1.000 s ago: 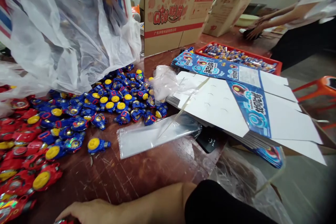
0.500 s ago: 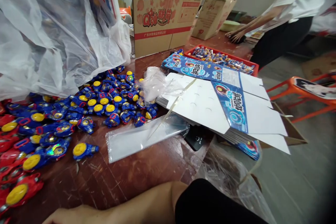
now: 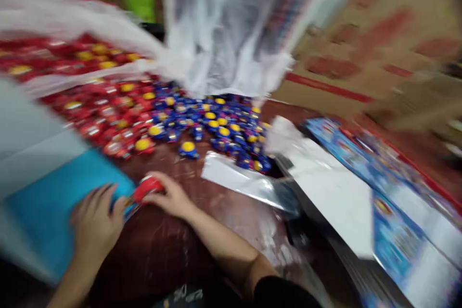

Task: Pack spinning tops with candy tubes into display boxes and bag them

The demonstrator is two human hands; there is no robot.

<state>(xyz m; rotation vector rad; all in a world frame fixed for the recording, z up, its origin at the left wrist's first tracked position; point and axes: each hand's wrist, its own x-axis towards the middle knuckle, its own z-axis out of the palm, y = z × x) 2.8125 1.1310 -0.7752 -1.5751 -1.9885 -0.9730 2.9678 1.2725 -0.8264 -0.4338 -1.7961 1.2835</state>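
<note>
My right hand [image 3: 171, 197] is closed around one end of a red plastic toy [image 3: 148, 187], near the middle left. Beside it, my left hand [image 3: 97, 224] has its fingers bent about a small blue toy [image 3: 130, 211], blurred and partly covered by the fingers. The two toys meet or overlap between my hands; blur hides whether they are joined. Under and behind my left hand lies a bright blue panel [image 3: 72, 197] of a white-and-blue box. Just beyond my hands, red toys [image 3: 108, 110] with yellow discs are heaped against similar blue toys [image 3: 224, 130].
A clear plastic sleeve [image 3: 245, 180] lies on the dark red table [image 3: 180, 250]. At right are stacked flat printed cartons [image 3: 335, 192]. White plastic sacking [image 3: 224, 33] and a large cardboard box [image 3: 361, 57] stand behind. One blue toy [image 3: 188, 149] sits apart from the heap.
The view has swung left, so the red heap and the blue panel now show. Both my hands are in view with toys; earlier only one forearm and part of a hand showed.
</note>
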